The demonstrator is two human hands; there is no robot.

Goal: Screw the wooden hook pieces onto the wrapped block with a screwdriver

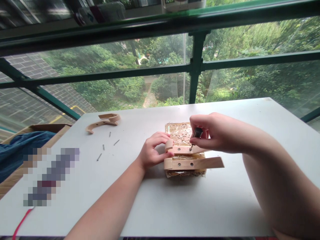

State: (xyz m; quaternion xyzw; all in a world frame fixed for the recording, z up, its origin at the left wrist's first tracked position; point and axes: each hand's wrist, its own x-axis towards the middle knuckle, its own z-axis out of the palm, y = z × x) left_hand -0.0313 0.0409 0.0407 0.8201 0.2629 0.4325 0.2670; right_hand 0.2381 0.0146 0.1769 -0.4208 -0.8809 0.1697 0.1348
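My right hand [206, 131] is closed round a short screwdriver [197, 133] with a dark handle. Its tip meets a screw [190, 149] in the upper wooden hook [184, 150]. On that hook's curled left end, my left hand [155, 148] grips with the thumb below and the fingers above. Beneath lies a block wrapped in clear tape [178, 131], its top dotted with holes. A lower wooden hook [207, 163] crosses the block's near part, with two screws seated in it. My right hand partly hides the upper hook's right end.
Two loose wooden hooks [103, 125] lie at the table's far left, with several screws [103, 147] nearer. A blurred-out object with a red strap [21, 221] is at the left. Beside the white table [225, 206] stands a cardboard box [47, 128] holding blue cloth. Green-framed windows [196, 66] rise behind.
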